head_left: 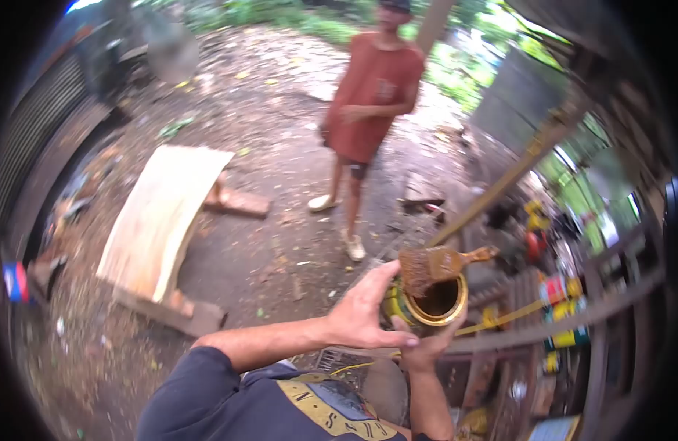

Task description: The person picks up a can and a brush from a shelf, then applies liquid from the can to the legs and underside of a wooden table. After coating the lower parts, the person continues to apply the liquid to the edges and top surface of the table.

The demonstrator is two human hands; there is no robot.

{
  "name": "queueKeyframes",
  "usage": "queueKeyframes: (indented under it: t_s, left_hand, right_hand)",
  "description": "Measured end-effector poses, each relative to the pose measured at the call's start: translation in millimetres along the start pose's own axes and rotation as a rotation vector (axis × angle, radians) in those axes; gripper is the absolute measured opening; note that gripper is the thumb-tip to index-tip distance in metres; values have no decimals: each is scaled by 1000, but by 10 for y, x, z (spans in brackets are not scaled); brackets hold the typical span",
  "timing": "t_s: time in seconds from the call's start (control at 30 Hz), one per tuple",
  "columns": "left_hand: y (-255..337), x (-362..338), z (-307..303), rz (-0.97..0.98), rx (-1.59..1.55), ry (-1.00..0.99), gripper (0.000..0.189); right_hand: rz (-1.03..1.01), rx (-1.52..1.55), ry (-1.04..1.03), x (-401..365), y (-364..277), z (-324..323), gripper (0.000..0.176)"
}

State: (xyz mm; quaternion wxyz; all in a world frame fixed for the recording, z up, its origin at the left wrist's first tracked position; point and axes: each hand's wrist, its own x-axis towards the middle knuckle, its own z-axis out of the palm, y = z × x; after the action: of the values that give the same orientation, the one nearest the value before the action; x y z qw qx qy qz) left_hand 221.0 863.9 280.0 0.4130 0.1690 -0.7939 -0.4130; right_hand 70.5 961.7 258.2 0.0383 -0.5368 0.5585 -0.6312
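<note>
An open can (461,300) with a shiny gold rim and dark brown liquid inside is held up right of centre. A brush (442,266) with brown-coated bristles lies across the can's top, its handle pointing right. My left hand (365,309) is at the can's left side, thumb and fingers spread around it. Underneath and at the right side, my right hand (426,345) supports the can, its fingers partly hidden behind it. A pale wooden slab (163,213) rests on wooden supports at the left.
A person in a red shirt (379,95) stands ahead on the dirt ground. A wooden post (515,173) slants at the right, near cluttered shelving with bottles and containers (567,316). Corrugated metal (49,117) borders the far left.
</note>
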Motion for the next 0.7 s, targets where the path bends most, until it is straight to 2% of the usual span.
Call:
queueKeyframes:
  t_s: [0.1, 0.17, 0.3, 0.37, 0.4, 0.5, 0.53, 0.63, 0.7]
  left_hand:
    - [-327, -176, -689, -61, 60, 119, 117]
    - [-454, -282, -1185, -98, 111, 185, 115]
    - [-752, -557, -1951, -176, 219, 337, 110]
    - [-867, -688, -2245, -228, 248, 419, 110]
    - [-918, -756, -2380, -252, 261, 460, 109]
    - [-1059, -948, -2721, -332, 280, 577, 108]
    - [-1102, -999, -2818, -342, 294, 608, 107]
    - [-1226, -1134, -3072, -348, 326, 706, 104]
    - [-1333, -1198, -3197, -320, 331, 782, 102]
  right_hand:
    - [-107, -91, -71, 20, 138, 819, 118]
    - [-138, -135, -117, 58, 14, 1392, 113]
    - [-177, -7, -193, 4, 90, 2419, 113]
    - [-162, 44, -261, -30, 97, 2840, 114]
    - [-63, 197, -285, -67, 142, 3057, 110]
    - [-145, 173, -294, -83, 115, 3612, 101]
    - [-49, 265, -315, -108, 82, 3766, 102]
    - [-201, 176, -469, -33, 22, 4084, 106]
    - [-177, 269, -548, -45, 73, 4280, 108]
